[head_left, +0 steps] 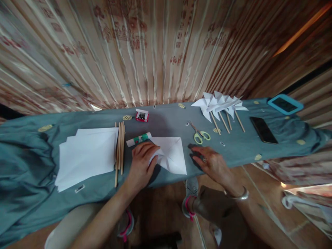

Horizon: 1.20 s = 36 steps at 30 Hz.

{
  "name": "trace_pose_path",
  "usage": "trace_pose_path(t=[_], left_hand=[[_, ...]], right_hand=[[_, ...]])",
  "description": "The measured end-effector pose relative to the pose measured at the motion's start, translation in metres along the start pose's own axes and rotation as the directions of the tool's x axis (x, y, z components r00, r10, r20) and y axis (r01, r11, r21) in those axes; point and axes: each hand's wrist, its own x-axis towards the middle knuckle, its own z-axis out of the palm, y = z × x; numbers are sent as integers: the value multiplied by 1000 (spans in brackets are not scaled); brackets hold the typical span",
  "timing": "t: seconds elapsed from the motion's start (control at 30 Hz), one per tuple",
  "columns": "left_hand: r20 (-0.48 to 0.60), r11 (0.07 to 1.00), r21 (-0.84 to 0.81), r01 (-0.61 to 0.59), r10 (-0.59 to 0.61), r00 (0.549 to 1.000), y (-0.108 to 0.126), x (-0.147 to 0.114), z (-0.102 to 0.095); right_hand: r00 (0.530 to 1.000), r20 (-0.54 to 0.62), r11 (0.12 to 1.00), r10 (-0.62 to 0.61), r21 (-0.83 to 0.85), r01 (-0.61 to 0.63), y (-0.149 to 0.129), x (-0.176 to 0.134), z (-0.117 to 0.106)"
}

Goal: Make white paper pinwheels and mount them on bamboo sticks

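A white paper square (175, 148) lies at the middle of the cloth-covered table, its left part curled up. My left hand (144, 157) is closed on that curled part, fingers over thumb. Just right of the paper, my right hand (207, 160) hovers at the cloth with its fingers apart and nothing in them. Scissors (199, 134) with yellow-green handles lie beyond my right hand, blades partly apart. A green and white glue stick (139, 139) rests just behind my left hand.
Left are stacked white sheets (88, 155) and several wooden sticks (119, 148). A small red box (142, 116) stands open at the back. Paper pinwheels (220, 103) on sticks, a phone (263, 129) and a blue-framed device (285, 103) lie right. A curtain (160, 52) hangs behind.
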Motion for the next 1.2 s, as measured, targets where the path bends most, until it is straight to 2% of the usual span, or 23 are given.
trace_pose_path(t=[0.1, 0.2, 0.37, 0.53, 0.6, 0.7, 0.87, 0.97, 1.03, 1.2], left_hand=[[85, 998, 13, -69, 68, 994, 10, -7, 6], [138, 997, 17, -76, 73, 988, 15, -10, 10], [92, 998, 11, -56, 55, 994, 10, -8, 6], [37, 998, 57, -26, 24, 999, 2, -4, 0], [20, 998, 70, -7, 6, 1000, -2, -2, -4], [-15, 995, 99, 34, -33, 999, -9, 2, -11], [-128, 955, 238, 176, -149, 981, -32, 12, -15], [-40, 935, 269, 229, -227, 973, -48, 16, -12], [9, 940, 263, 217, -228, 974, -57, 18, -11], [-44, 937, 277, 213, -209, 977, -69, 22, -14]], right_hand=[[979, 130, 986, -157, 83, 147, 3, -2, 1], [951, 251, 979, -180, 138, 149, -3, -4, 6], [943, 275, 975, -186, 169, 143, -15, -10, 6], [898, 370, 951, -236, 277, 136, -20, -17, -4], [911, 345, 955, -227, 261, 139, -19, -17, -5], [941, 265, 973, -212, 148, 178, -15, -15, -2], [927, 287, 970, -243, 50, 238, -8, -12, 11], [922, 259, 957, -286, 26, 289, -7, -12, 18], [919, 242, 948, -311, 16, 317, -8, -12, 21], [911, 197, 931, -363, 28, 365, -14, -14, 26]])
